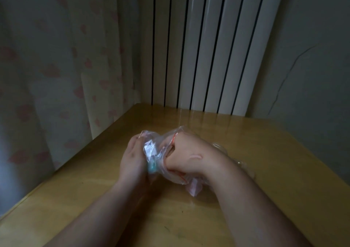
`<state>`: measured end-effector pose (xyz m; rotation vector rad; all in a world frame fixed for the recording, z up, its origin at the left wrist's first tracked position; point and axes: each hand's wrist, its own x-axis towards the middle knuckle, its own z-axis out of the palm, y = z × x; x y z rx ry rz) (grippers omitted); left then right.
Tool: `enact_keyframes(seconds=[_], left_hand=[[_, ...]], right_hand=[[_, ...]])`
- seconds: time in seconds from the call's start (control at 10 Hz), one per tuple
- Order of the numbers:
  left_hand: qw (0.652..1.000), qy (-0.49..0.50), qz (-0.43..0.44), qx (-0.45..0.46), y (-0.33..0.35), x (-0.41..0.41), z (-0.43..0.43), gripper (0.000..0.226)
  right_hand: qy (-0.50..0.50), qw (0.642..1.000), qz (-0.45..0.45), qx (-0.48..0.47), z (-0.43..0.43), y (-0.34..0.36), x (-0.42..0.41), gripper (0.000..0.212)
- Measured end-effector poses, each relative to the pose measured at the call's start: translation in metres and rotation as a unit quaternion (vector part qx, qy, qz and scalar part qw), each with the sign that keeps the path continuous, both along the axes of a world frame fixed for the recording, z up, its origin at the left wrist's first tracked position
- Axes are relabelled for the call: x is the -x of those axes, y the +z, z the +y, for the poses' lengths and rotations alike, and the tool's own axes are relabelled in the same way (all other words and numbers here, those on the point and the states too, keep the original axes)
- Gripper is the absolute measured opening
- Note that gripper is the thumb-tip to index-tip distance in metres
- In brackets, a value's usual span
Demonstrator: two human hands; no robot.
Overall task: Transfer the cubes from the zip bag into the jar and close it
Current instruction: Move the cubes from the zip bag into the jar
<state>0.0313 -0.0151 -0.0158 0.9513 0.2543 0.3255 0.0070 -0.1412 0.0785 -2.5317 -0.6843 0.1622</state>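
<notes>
Head cam is looking down at a yellowish wooden table [284, 152] in pretty dim light, and both hands are working on the zip bag [151, 148] just above the tabletop, around the middle of the table. The left hand [132, 159] is wrapping its fingers round the left side of the bag and clutching it. The right hand [186, 152] is pushing into the bag's mouth, with the red zip strip running across its knuckles, and its thumb is curling over the crumpled plastic, so it's gripping the bag too. Whatever its fingers are doing inside, the plastic is hiding that. One teal cube [152, 168] is showing through the bag down by the left palm; any others I honestly can't make out. Something clear and glassy [219, 146] is peeking out behind the right wrist, can't tell what. A white radiator [208, 47] and a patterned curtain [56, 66] are standing behind the table.
</notes>
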Motion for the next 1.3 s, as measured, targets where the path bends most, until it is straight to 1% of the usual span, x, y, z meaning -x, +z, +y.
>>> enact_keyframes(seconds=[0.1,0.2,0.3,0.4,0.5,0.6,0.7,0.8,0.9,1.1,1.2,1.3], left_hand=[[0.998,0.023,0.005,-0.066,0.005,0.010,-0.006,0.019],[0.998,0.019,0.007,-0.061,0.004,0.008,-0.005,0.019],[1.000,0.001,0.005,-0.015,0.007,0.010,-0.004,0.019],[1.000,-0.001,0.015,-0.003,0.007,0.010,-0.005,0.019],[0.999,0.019,0.039,-0.010,0.007,0.008,-0.004,0.028],[0.999,0.017,0.048,-0.003,0.004,0.007,0.001,0.022],[0.998,0.003,0.051,0.041,0.011,0.013,0.000,0.023],[0.995,-0.007,0.062,0.077,0.010,0.012,0.004,0.028],[0.993,-0.014,0.069,0.091,0.010,0.013,0.006,0.032],[0.992,-0.019,0.062,0.106,0.010,0.014,0.007,0.029],[0.993,-0.019,0.051,0.102,0.009,0.013,0.007,0.028],[0.993,-0.016,0.052,0.107,0.009,0.012,0.006,0.026]], right_hand=[[-0.015,0.999,-0.013,0.032,0.004,-0.004,-0.003,0.023],[-0.053,0.998,-0.009,0.032,0.010,-0.007,-0.001,0.012],[-0.063,0.997,-0.024,0.037,0.013,-0.012,-0.002,0.032],[-0.068,0.997,-0.033,0.028,0.015,-0.012,-0.001,0.035],[-0.086,0.994,-0.058,-0.023,0.015,-0.014,-0.003,0.036],[-0.117,0.984,-0.093,-0.100,0.011,-0.010,-0.002,0.019],[-0.123,0.977,-0.108,-0.136,0.001,-0.004,-0.007,0.010],[-0.145,0.971,-0.100,-0.164,-0.014,0.004,-0.011,0.008],[-0.184,0.962,-0.116,-0.165,-0.028,0.009,-0.018,0.007],[-0.229,0.957,-0.104,-0.143,-0.047,0.012,-0.025,0.013],[-0.234,0.962,-0.107,-0.094,-0.055,0.016,-0.026,0.005],[-0.239,0.965,-0.102,-0.034,-0.060,0.017,-0.029,0.003]])
